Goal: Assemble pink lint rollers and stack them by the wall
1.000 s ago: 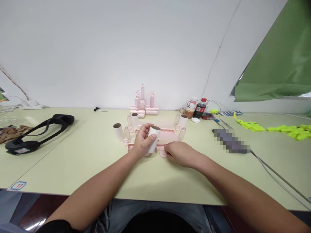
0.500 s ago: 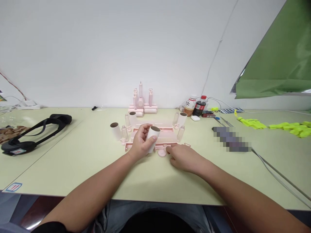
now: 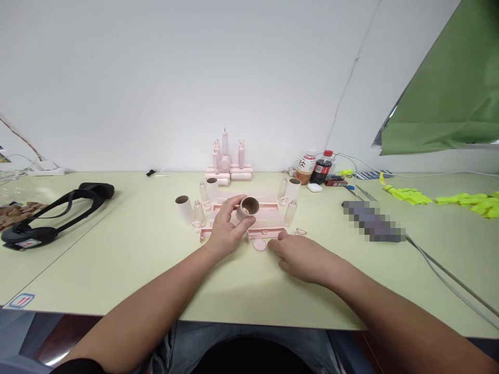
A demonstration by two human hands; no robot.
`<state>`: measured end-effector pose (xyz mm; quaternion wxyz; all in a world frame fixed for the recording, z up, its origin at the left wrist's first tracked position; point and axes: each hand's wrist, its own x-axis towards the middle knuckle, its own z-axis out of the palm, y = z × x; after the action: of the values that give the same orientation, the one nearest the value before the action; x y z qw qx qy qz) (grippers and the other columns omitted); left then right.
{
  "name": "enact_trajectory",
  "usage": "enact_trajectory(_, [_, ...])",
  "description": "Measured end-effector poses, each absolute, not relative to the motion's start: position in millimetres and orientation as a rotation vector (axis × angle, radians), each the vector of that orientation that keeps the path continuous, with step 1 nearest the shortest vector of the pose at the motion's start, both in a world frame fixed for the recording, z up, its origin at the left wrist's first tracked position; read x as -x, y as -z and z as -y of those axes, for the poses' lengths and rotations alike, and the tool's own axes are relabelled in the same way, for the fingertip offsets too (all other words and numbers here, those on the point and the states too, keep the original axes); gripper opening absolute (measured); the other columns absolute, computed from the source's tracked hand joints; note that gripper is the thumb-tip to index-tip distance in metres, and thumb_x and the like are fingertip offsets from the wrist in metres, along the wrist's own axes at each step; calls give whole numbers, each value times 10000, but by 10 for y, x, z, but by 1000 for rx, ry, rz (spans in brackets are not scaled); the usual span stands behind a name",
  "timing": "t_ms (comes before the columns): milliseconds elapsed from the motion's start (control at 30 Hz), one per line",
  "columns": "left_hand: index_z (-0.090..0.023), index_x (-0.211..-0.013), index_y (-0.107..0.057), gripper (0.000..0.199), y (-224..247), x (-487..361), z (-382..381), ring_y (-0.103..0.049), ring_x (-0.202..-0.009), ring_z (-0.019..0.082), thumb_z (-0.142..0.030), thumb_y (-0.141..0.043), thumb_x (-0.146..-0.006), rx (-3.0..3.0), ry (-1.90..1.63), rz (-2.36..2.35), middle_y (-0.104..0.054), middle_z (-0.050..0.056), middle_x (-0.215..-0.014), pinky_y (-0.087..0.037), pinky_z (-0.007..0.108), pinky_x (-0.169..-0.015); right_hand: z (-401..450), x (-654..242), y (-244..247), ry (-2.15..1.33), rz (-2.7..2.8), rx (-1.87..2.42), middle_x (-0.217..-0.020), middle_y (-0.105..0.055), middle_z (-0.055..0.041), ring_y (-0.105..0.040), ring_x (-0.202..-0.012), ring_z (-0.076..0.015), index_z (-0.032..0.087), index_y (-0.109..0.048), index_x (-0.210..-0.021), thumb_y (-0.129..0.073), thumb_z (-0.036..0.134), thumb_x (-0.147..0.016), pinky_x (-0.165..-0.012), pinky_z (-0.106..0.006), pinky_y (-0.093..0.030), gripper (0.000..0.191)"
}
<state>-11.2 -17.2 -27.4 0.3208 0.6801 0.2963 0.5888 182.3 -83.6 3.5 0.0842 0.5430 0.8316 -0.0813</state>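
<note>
My left hand is wrapped around a white cardboard tube, its brown open end tipped toward me; something pale shows inside. My right hand hovers low over the table with fingers apart, fingertips beside a round pink disc and nothing seen in them. Just behind the disc lies a long pink tray with a small piece in it. A pink heart-shaped ring rests right of the tray. More white tubes and clear bottles stand on both sides of clear-covered pink parts.
Against the wall stands a stack of pink cylinders. Two drink bottles, one amber and one dark, are at the back right. A black headset lies left; a blurred dark object, cables and yellow strips lie right.
The tube in my left hand has tilted, so its open end now faces me more. My right hand has shifted slightly right and down, near the disc.
</note>
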Motion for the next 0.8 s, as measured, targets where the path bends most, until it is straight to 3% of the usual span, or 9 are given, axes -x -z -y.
enact_trajectory(200, [-252, -1167, -598, 437, 244, 103, 198, -572, -1094, 226, -274, -738, -754, -1724, -1548, -763, -612, 71, -1176, -422, 361, -984, 776, -1786, -1, 299, -2556, -1601, -908, -627, -118, -597, -772, -206, 146, -642, -861, -458, 75, -792, -600, -272, -311, 208])
enact_trajectory(433, [-242, -1153, -589, 452, 248, 110, 209, -578, -1080, 232, -303, -754, -737, -1704, -1522, -757, -609, 78, -1171, -441, 367, -963, 817, -1771, -35, 370, -2553, -1625, -1039, -559, -125, -519, -630, -142, 156, -651, -922, -509, 134, -796, -535, -255, -279, 191])
enact_trajectory(800, [-250, -1184, -542, 420, 302, 137, 183, -568, -1085, 225, -310, -701, -800, -1797, -1511, -702, -601, 76, -1161, -436, 363, -972, 781, -1784, -34, 353, -2561, -1568, -851, -649, -91, -564, -667, -186, 164, -654, -885, -559, 163, -722, -519, -265, -281, 189])
